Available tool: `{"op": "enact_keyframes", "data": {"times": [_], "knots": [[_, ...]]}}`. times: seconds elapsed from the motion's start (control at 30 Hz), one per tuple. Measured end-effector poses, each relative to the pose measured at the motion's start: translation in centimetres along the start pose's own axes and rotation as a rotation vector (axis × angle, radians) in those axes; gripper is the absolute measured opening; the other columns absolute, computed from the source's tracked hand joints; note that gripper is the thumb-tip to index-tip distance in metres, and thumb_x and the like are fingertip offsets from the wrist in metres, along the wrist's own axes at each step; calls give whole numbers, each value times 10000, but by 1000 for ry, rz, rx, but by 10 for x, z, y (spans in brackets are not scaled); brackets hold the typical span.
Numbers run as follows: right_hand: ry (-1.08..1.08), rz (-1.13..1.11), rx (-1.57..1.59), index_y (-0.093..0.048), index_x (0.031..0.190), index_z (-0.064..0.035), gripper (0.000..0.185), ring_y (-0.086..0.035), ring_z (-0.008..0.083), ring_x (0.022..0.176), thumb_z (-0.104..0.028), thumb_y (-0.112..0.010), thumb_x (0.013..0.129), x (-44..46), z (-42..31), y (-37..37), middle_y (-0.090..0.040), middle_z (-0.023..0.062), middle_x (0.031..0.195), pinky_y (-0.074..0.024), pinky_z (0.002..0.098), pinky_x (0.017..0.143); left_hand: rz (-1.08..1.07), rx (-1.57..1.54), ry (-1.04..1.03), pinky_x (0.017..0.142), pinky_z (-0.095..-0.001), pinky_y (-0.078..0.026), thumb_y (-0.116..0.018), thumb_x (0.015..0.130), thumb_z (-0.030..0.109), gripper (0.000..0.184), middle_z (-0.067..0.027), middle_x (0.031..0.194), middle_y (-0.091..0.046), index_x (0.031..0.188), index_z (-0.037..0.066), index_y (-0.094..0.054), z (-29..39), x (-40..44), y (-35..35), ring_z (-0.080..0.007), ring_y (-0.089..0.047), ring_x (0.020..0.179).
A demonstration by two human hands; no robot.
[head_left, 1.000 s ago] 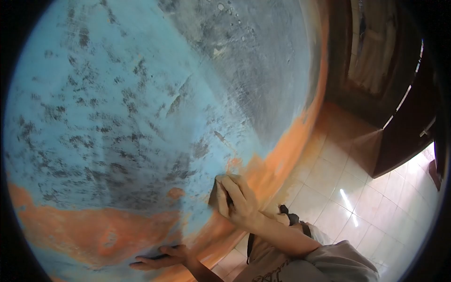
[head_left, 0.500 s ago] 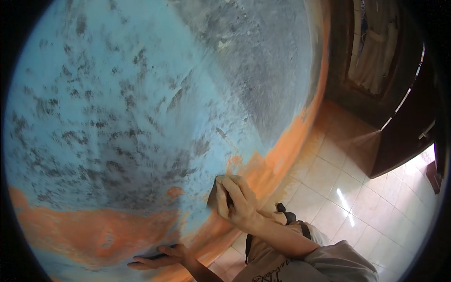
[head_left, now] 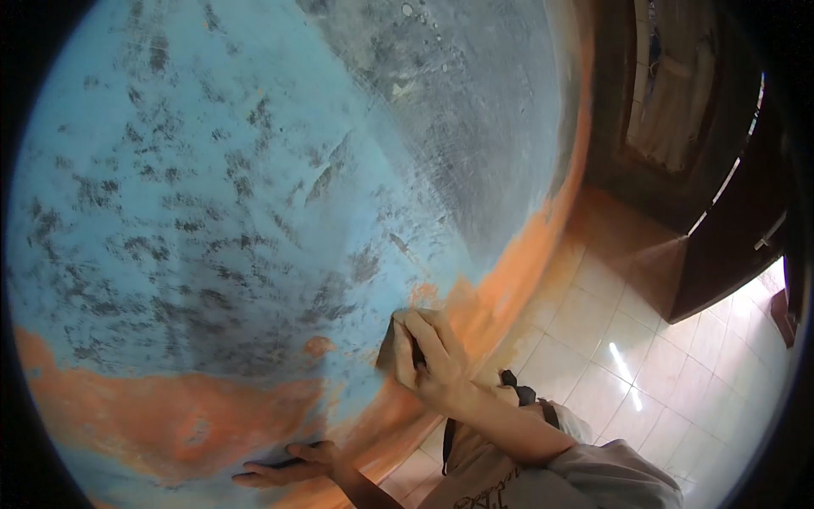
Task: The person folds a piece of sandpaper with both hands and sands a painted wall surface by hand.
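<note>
A wall (head_left: 280, 280) painted light blue, with dark scuffed patches and an orange band along its lower part, fills most of the head view. My right hand (head_left: 437, 360) is closed around a thin, dark, flat piece that looks like sandpaper (head_left: 387, 346), held against the wall where blue meets orange. Part of that piece is hidden behind my fingers. Lower down, my left hand (head_left: 292, 465) rests on the orange band with fingers stretched out and thumb apart. The gap between thumb and fingers is dark, and I make out nothing held there.
A grey area (head_left: 475, 110) covers the upper right of the wall. Pale floor tiles (head_left: 653, 365) lie to the right, with a dark door (head_left: 729, 246) and a curtained window (head_left: 674, 93) beyond. My feet (head_left: 517, 388) stand close to the wall.
My right hand has shifted very slightly up with the sandpaper. My left hand stays in nearly the same place. The curtain hangs a little differently.
</note>
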State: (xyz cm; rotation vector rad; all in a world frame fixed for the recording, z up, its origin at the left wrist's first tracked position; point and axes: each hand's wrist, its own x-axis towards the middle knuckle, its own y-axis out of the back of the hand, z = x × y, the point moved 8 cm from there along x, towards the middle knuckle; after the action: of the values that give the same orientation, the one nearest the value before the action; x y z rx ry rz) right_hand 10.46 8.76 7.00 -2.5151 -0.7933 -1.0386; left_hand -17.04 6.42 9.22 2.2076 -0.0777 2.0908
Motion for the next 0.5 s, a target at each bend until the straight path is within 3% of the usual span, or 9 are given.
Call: {"op": "enact_keyframes", "data": {"times": [0.5], "knots": [[31,18,23,-619,1027,46,211,-666,252,759,93,-647,823,-17,1,-8,-649,164,947,-535,294,597,41,23,18,1128,-586,-234,-358,1033,462,645,-291,1556,-183,1472,-11,-331,-4,-3,-2,-454,-218,1433]]}}
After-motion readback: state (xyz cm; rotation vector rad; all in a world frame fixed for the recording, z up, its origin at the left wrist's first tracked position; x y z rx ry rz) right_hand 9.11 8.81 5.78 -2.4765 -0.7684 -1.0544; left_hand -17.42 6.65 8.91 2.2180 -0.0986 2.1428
